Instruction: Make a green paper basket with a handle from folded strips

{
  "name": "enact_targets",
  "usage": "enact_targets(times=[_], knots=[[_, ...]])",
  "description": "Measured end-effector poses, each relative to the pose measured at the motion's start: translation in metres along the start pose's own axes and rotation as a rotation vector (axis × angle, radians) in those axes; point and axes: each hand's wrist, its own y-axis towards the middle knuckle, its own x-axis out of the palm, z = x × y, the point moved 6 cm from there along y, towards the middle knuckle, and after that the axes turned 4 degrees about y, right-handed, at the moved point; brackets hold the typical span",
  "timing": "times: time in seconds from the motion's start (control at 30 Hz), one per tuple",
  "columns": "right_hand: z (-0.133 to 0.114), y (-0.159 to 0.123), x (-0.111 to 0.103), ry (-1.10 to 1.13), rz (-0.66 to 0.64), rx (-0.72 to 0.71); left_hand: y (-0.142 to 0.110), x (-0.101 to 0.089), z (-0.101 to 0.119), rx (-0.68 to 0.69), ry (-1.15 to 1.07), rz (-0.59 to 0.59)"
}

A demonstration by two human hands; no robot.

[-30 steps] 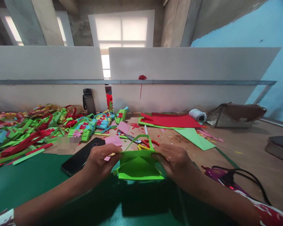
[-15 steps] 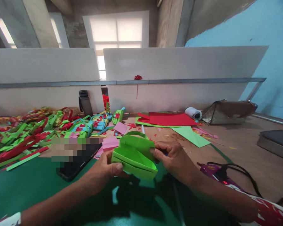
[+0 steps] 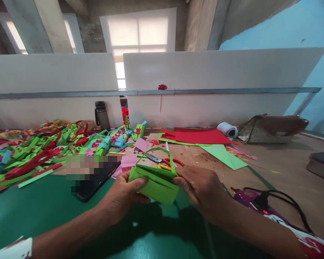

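Bright window (image 3: 139, 32) top centre, pale panes, set in a rough grey-brown wall (image 3: 93, 34); narrow slanted lights at left. Concrete columns and beams. Two off-white panels (image 3: 221, 72) behind surface (image 3: 272, 158), narrow gap between, grey metal rail (image 3: 97, 94) across both. Light-blue wall (image 3: 313, 32) right. Surface brown at back, glossy green in front.

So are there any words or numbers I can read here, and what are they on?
There are none you can read.
The purple thing has a small gold mark, too blurred to make out.
The green paper bag and the dark bottle show no writing I can make out.
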Motion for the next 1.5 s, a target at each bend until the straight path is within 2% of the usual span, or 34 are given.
enact_targets(times=[0.2, 0.4, 0.53, 0.67, 0.73, 0.8, 0.9, 1.0, 1.2, 1.37, 1.5], knots=[[-0.007, 0.005, -0.011, -0.086, 0.112, -0.048, 0.001, -0.002, 0.000, 0.046, 0.094, 0.032], [-0.029, -0.004, -0.003, -0.107, 0.079, -0.289, -0.005, 0.003, 0.006, 0.132, 0.338, 0.044], [-0.046, -0.012, -0.009, -0.182, 0.049, -0.333, -0.007, 0.007, 0.009, 0.219, 0.486, 0.055], [-0.061, -0.012, -0.017, -0.196, 0.084, -0.379, -0.005, 0.007, 0.005, 0.241, 0.510, 0.071], [-0.058, -0.009, -0.013, -0.168, 0.069, -0.322, -0.005, 0.007, 0.005, 0.268, 0.543, 0.078], [-0.048, -0.006, -0.006, -0.156, 0.044, -0.208, -0.008, 0.009, 0.007, 0.309, 0.588, 0.076], [-0.035, -0.005, 0.005, -0.122, 0.013, -0.088, -0.015, 0.015, 0.010, 0.396, 0.633, 0.036], [-0.029, -0.007, 0.012, -0.003, -0.047, -0.026, -0.021, 0.021, 0.009, 0.442, 0.648, -0.016], [-0.027, -0.015, 0.026, 0.216, -0.180, 0.046, -0.023, 0.027, 0.002, 0.445, 0.628, -0.089], [-0.029, -0.017, 0.031, 0.312, -0.264, 0.046, -0.025, 0.027, 0.003, 0.374, 0.658, -0.264], [-0.032, -0.018, 0.036, 0.353, -0.375, 0.086, -0.026, 0.019, 0.001, 0.285, 0.677, -0.457]])
